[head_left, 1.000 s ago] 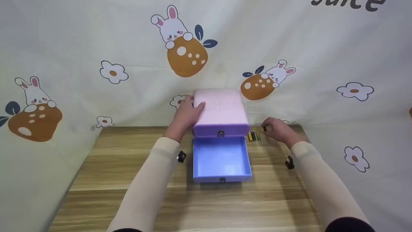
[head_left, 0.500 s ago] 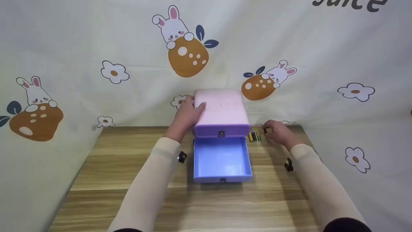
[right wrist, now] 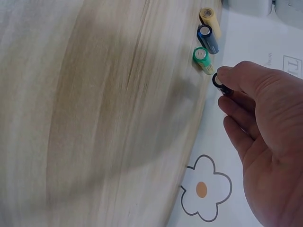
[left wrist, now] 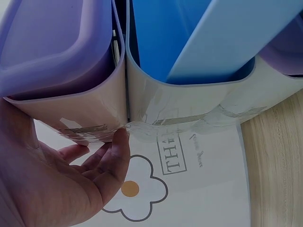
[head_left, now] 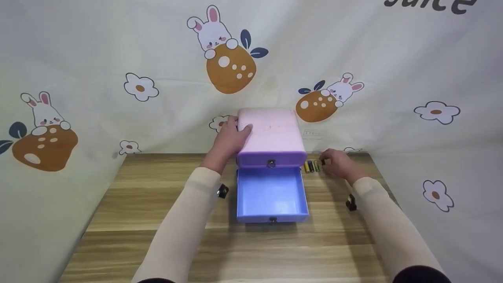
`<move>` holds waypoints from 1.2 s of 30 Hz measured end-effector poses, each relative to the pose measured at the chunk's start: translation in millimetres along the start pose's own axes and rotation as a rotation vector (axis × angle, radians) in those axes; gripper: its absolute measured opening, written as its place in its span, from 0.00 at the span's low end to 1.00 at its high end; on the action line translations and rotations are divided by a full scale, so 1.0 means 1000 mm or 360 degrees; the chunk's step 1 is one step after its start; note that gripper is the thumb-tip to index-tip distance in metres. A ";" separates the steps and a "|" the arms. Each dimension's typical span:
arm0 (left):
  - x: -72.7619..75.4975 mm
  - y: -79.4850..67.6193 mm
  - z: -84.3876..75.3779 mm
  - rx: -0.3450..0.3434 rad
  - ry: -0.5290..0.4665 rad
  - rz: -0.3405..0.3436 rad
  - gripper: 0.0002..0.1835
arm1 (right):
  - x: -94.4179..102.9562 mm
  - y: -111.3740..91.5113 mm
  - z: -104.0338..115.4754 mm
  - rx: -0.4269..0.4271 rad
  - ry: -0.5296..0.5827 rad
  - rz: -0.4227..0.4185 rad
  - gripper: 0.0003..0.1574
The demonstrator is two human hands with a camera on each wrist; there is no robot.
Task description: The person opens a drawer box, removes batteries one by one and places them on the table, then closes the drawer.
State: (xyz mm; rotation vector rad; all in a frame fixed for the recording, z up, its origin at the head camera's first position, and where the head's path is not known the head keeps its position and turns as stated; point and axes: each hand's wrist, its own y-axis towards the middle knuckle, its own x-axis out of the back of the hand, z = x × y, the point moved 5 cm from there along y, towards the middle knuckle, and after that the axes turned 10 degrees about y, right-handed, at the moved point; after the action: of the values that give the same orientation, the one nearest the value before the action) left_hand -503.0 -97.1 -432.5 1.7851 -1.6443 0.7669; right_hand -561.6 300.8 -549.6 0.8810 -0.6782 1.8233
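Note:
My left hand (head_left: 228,139) grips the left side of a pink drawer cabinet (head_left: 273,129), its thumb on the top; the left wrist view shows bent fingers against the taped side wall. The purple upper drawer (head_left: 253,160) is pushed in, while the blue lower drawer (head_left: 271,192) is pulled out with nothing in it. To the cabinet's right, my right hand (head_left: 340,163) pinches a black battery (right wrist: 221,86) between thumb and fingers. Beside it stand a green battery (right wrist: 203,60), a dark blue battery (right wrist: 208,40) and a yellow battery (right wrist: 210,21) in a row.
The cabinet and batteries are near the back edge of the wood-grain table (head_left: 157,220). Behind hangs a pale cloth (head_left: 165,125) printed with rabbits and flowers. A small black camera (head_left: 223,191) sits at my left wrist and another black camera (head_left: 351,202) at my right.
My right hand has lowered slightly, bringing the black battery closer to the row of batteries. The left hand keeps its place on the cabinet.

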 end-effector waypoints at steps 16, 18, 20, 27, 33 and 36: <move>0.002 -0.002 -0.003 -0.0015 0.0016 -0.0015 0.41 | -0.010 0.005 -0.008 0.0088 0.0015 -0.0068 0.18; 0.002 -0.001 -0.003 -0.0006 0.0015 -0.0014 0.41 | -0.011 0.006 -0.009 0.0062 0.0017 -0.0059 0.18; 0.002 -0.001 -0.003 0.0004 0.0014 -0.0015 0.41 | -0.011 0.006 -0.009 0.0048 0.0023 -0.0051 0.18; 0.000 -0.001 -0.002 0.0030 0.0003 0.0001 0.41 | -0.014 0.004 -0.011 0.0033 0.0074 -0.0031 0.16; 0.000 -0.002 -0.001 0.0025 -0.0020 0.0008 0.41 | -0.016 0.003 -0.012 0.0042 0.0072 -0.0042 0.16; 0.000 -0.002 -0.002 0.0034 -0.0023 0.0014 0.42 | -0.016 0.002 -0.011 0.0092 0.0067 -0.0065 0.17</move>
State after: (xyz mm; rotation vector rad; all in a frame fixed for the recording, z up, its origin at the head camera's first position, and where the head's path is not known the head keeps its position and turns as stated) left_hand -500.8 -96.0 -431.4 1.8035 -1.6602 0.7797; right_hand -561.8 300.3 -569.0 0.8858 -0.5796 1.8277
